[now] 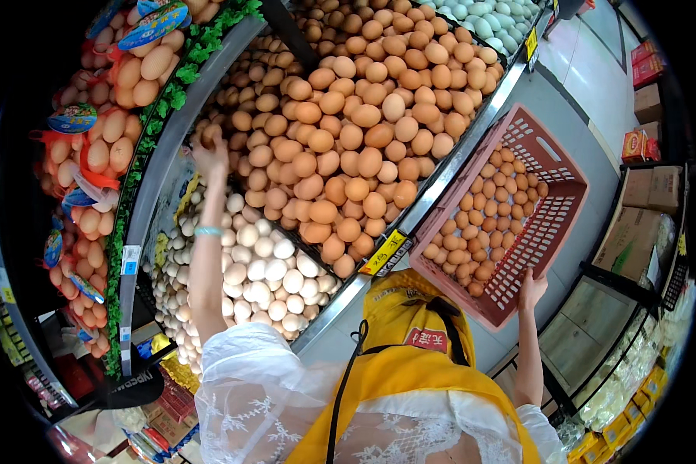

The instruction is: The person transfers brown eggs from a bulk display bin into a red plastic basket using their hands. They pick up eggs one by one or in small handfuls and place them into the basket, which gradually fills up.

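Note:
My left hand point(211, 157) reaches to the far left edge of a big heap of brown eggs point(352, 139). Its fingers are curled around a brown egg there, partly hidden by the hand. A pale green bangle circles that wrist. Below the forearm lies a pile of whitish eggs point(277, 269), parted from the brown ones by a dark divider. On the right, my right hand point(532, 291) grips the near rim of a pink plastic crate point(571, 182). Inside the crate, many brown eggs point(487, 220) cover the bottom.
A metal-edged display shelf point(472, 147) bears the egg heaps, with a yellow price sign point(384, 252) on its front. Pale green eggs point(493, 19) lie at the far end. Red net bags of eggs point(104, 143) stand on the left behind green leafy trim. Cardboard boxes point(649, 189) line the right.

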{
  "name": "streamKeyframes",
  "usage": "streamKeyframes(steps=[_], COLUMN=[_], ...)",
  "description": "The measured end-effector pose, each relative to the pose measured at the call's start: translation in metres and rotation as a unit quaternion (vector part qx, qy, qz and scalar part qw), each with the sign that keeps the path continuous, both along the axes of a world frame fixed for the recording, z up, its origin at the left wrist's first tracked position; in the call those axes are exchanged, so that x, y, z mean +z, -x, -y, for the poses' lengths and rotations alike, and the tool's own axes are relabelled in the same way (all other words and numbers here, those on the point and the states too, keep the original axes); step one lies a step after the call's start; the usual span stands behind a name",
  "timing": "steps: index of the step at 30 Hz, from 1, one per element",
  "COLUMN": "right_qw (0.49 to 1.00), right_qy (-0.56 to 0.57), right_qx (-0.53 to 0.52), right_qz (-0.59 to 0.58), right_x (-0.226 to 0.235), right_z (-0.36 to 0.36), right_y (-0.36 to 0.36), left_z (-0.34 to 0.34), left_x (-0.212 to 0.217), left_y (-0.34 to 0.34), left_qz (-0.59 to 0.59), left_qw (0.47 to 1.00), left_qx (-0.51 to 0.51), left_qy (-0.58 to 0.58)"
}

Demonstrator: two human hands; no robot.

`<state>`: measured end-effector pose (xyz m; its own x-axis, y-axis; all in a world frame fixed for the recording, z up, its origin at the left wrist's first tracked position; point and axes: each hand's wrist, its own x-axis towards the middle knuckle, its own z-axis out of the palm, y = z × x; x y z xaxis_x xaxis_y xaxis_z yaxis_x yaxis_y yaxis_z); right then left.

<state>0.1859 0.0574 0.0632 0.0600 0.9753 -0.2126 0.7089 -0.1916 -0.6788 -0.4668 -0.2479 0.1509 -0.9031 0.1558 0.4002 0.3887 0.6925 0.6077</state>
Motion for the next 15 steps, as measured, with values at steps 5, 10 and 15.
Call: streamKeyframes(steps=[5, 10, 15], right_qw=[0.997, 0.993, 0.992], right_qy=[-0.056, -0.073, -0.073], right_qx=[0.015, 0.022, 0.008], right_qz=[0.055, 0.085, 0.103], right_x=[-0.015, -0.017, -0.015], right_z=[-0.004, -0.002, 0.001], right_y=[-0.008, -0.016, -0.011], left_z=[0.015, -0.007, -0.015], left_x=[-0.039, -0.049, -0.046], left_y=[0.128, 0.147, 0.149], left_qz=[0.107, 0.142, 0.223], left_qw=[0.964, 0.966, 0.953], left_qx=[0.113, -0.071, -0.105], left_qy=[0.215, 0.203, 0.177])
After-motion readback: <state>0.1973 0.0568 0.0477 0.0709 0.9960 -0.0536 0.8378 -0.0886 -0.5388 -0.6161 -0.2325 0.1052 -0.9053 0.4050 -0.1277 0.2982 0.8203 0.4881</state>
